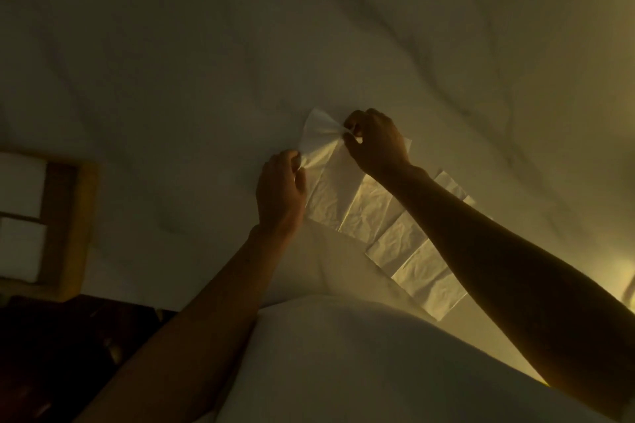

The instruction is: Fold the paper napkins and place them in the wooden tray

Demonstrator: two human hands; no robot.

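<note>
The light is dim and yellow. A napkin (321,144) is pinched at two points: the right hand (376,144) holds its far edge between thumb and forefinger, closed tight on a gathered bit of paper, and the left hand (281,191) nips the near-left corner the same way. The sheet is lifted between them, fanning out toward the far left, and its near part trails down onto a row of flat napkins (402,237) laid on the white sheet (171,62).

That row runs slantwise, from the hands back toward the person's right. The tray (67,227) sits well apart at the left edge, and two folded white napkins (20,209) seem to lie in it already.

The left hand is the nearer one to the tray, so I'd guess it carries the folded piece over. The fold itself looks to turn on bringing the right hand's edge toward the left's.
</note>
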